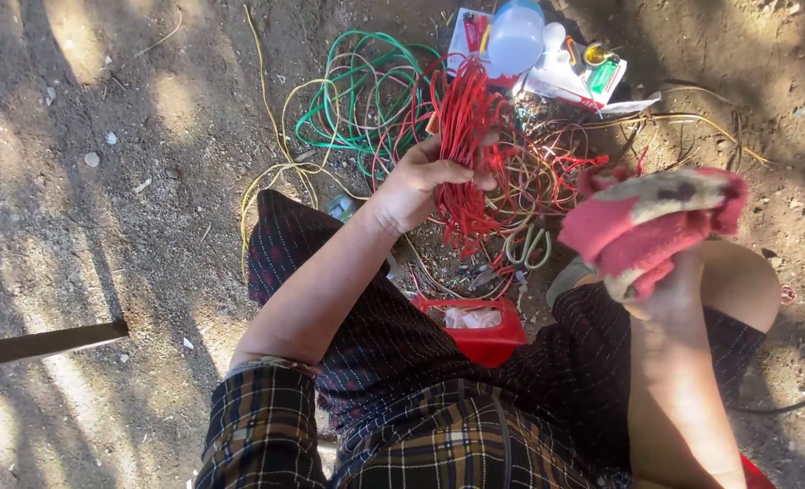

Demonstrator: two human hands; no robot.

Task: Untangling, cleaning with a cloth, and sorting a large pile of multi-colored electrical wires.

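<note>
Two hands busy: left hand (418, 186) grips red wires (466, 136), right hand (665, 290) grips a cloth (651, 226); red tray (475, 330) holds scraps.

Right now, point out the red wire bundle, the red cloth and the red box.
red wire bundle (468, 118), head view, upper strands.
red cloth (642, 226), head view, middle fold.
red box (488, 344), head view, front wall.

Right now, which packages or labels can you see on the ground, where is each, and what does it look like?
Flat printed card package: top centre, beyond the wire pile, white with red.
Translucent plastic bottle: lying on that package, whitish-blue.
Red open box: between the knees, rectangular, clear wrapping inside.
No screens or signs.
</note>
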